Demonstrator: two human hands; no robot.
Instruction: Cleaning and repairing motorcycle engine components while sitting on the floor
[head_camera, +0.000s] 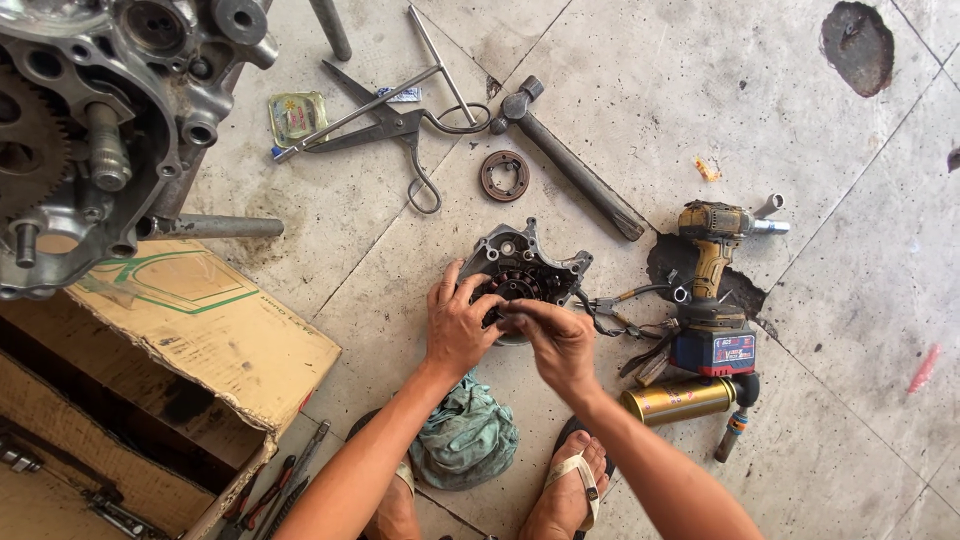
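While the engine cover (525, 268) lies on the floor (820, 420), the left hand (458, 325) grips its edge. The right hand (560, 340) pinches something small over the coil inside; the work looks midway, with the engine block (90, 130) open nearby.

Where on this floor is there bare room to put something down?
The widest bare tile lies right of the cordless drill, toward the dark floor patch. Another strip runs between the hammer and that patch. It is crowded around both hands on the engine cover, and by the scissors.
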